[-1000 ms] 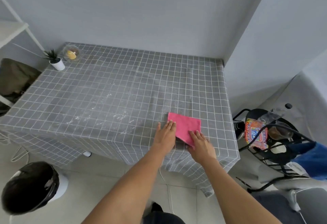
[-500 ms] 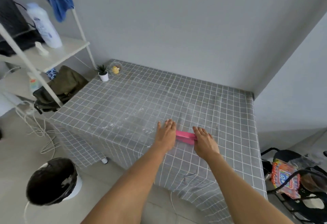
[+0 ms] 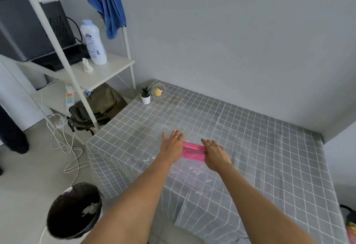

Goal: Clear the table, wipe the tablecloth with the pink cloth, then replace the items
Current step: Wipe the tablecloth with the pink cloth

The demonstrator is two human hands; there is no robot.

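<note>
The pink cloth (image 3: 193, 151) lies flat on the grey checked tablecloth (image 3: 260, 147), near the table's left front part. My left hand (image 3: 172, 146) presses on the cloth's left end with fingers stretched out. My right hand (image 3: 214, 154) presses on its right end, also flat. Most of the cloth is hidden under the two palms. White crumbs or powder speckle the tablecloth around and in front of the cloth. A small potted plant (image 3: 145, 94) and a glass dish with a yellow object (image 3: 158, 91) stand at the table's far left corner.
A white shelf rack (image 3: 100, 74) stands left of the table with a white bottle (image 3: 93, 42), a blue towel (image 3: 108, 8) and a dark appliance. An olive bag (image 3: 100, 106) and cables lie under it. A black-lined bin (image 3: 74, 210) stands on the floor.
The view has swung left and up, so the shelf rack came into sight. Both hands have slid the pink cloth leftward along the tablecloth, staying flat on it.
</note>
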